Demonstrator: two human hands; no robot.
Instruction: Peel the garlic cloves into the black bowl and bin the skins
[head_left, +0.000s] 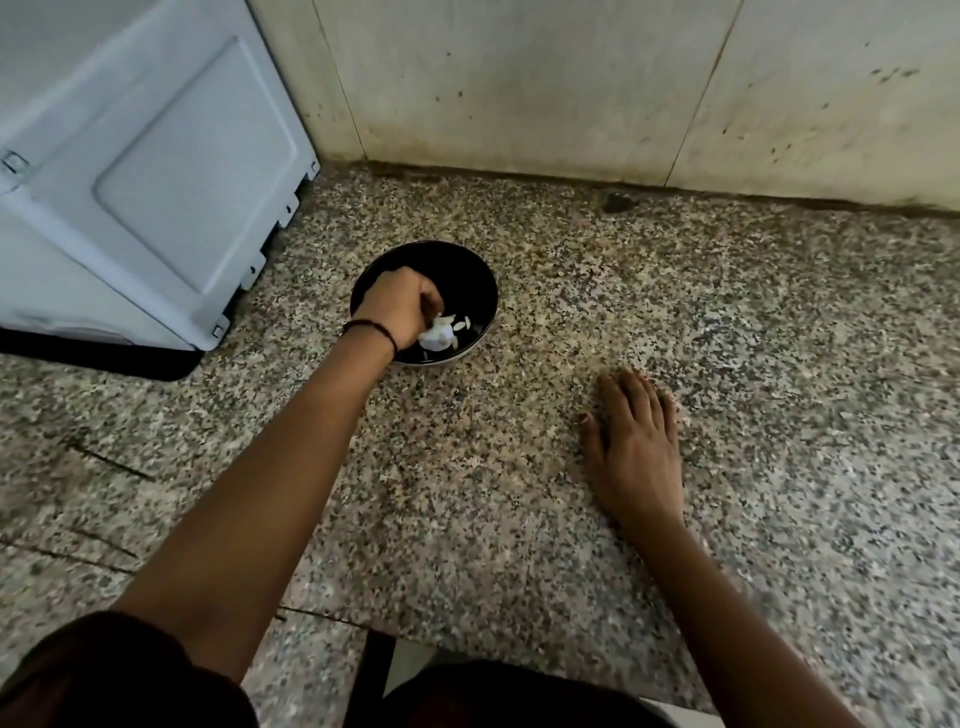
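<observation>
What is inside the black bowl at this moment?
The left hand reaches into the black bowl, curled on a white garlic clump; pale cloves lie beside it. The hand hides the bowl's left part.

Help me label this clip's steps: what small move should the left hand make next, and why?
Probably lift the garlic out toward the right hand, so both can peel it. The left hand is curled on it inside the black bowl, while the right lies flat on the counter, holding nothing.

Garlic (439, 334) inside black bowl (467, 270)
</observation>
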